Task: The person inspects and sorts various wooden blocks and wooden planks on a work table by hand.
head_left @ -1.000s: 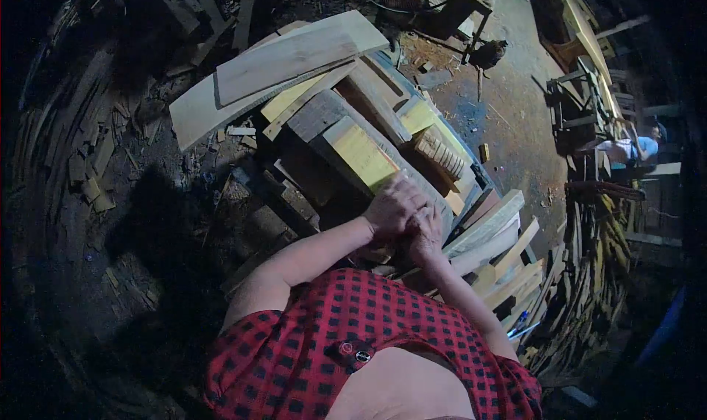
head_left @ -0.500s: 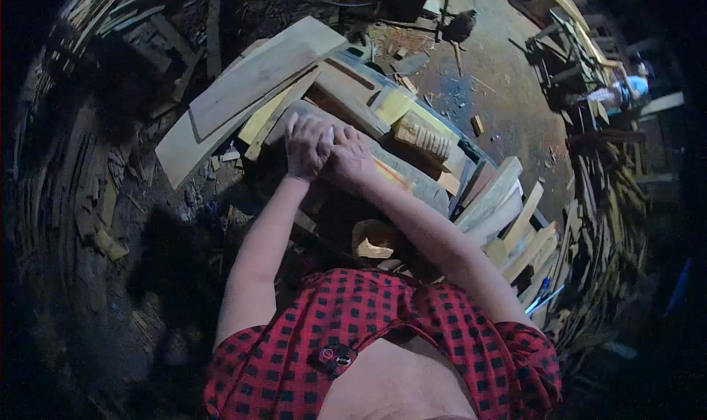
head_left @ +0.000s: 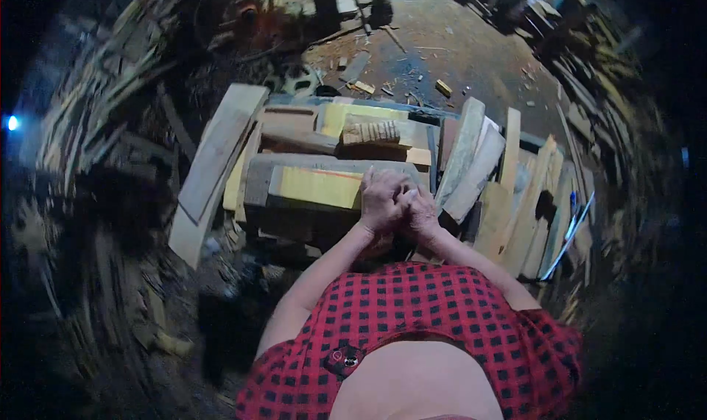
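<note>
My left hand (head_left: pixel 384 198) and my right hand (head_left: pixel 423 212) are close together, fingers curled and pressed down at the right end of a long grey wooden beam (head_left: pixel 283 164). A small pale spot shows between them, but what they grip is hidden. Left of my hands, a yellow-faced wood piece (head_left: pixel 317 187) with a reddish line along its upper edge lies along the beam's near side. Just beyond the beam sits a wood block with a row of notches (head_left: pixel 370 131).
Two long boards (head_left: pixel 221 151) lean at the left of the work surface. Several offcuts and planks (head_left: pixel 471 151) stand on the right, near a thin bluish-white rod (head_left: pixel 571 236). Wood scraps (head_left: pixel 442 89) litter the floor beyond; stacked strips line both sides.
Both hands have moved together along the beam from its left part to its right end, uncovering the yellow-faced piece. The view has turned, so the beam now lies nearly level.
</note>
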Demonstrator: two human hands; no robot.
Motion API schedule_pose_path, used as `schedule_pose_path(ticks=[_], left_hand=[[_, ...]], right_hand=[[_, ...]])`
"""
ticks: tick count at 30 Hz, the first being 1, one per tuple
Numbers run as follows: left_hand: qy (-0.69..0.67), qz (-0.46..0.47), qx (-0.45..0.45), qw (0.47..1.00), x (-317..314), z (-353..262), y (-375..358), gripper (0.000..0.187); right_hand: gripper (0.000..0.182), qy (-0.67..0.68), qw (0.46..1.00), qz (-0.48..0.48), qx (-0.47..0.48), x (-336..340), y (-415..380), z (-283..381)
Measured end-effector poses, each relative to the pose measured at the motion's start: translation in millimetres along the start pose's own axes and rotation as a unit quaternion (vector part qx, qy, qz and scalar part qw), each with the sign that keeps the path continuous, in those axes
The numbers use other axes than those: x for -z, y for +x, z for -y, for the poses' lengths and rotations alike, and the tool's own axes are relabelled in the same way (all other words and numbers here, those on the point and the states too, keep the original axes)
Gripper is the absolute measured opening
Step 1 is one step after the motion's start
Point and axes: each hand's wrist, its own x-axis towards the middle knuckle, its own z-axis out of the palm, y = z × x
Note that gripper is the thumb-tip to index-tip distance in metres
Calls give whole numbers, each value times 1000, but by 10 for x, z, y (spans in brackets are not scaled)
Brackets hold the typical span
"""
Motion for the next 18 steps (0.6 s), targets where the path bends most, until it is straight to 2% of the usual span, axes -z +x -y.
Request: schedule_pose_path(ticks=[1, 2, 3, 4, 5, 6, 8, 9, 10, 11, 12, 14, 18], left_hand=[[4, 22, -21, 1000, 30, 17, 9, 34], [-119, -32, -2, 992, 80, 67, 6, 38], [-245, -76, 22, 966, 158, 107, 19, 44], [-93, -39, -20, 995, 460, 69, 41, 54], [-35, -40, -46, 998, 620, 147, 32, 58], [84, -20, -65, 994, 752, 360, -16, 67], [210, 80, -53, 973, 1007, 550, -129, 86], [254, 141, -18, 957, 1107, 504, -173, 92], [253, 153, -37, 954, 1162, 655, -232, 92], [257, 188, -23, 948, 1185, 897, -292, 94], [262, 219, -6, 940, 1188, 1053, -317, 96], [279, 228, 0, 933, 1194, 1117, -299, 95], [326, 252, -4, 911, 1199, 982, -128, 91]], right_hand=[[47, -29, 1000, 4, 10, -35, -43, -32], [47, -34, 999, -20, -14, 4, -23, 27], [48, 1, 996, 14, -93, 110, 50, 149], [49, 38, 983, 45, -173, 220, 108, 231], [56, 51, 971, 63, -225, 313, 142, 249], [56, 44, 965, 37, -256, 355, 164, 249], [58, 24, 956, 70, -282, 409, 201, 255], [58, 23, 951, 53, -303, 421, 208, 259], [59, 24, 959, 51, -278, 419, 224, 264], [60, 24, 967, 51, -248, 419, 231, 266], [60, 24, 965, 42, -257, 386, 219, 267], [68, -42, 976, 48, -209, 269, 179, 270], [69, -22, 982, 27, -185, 290, 96, 265]])
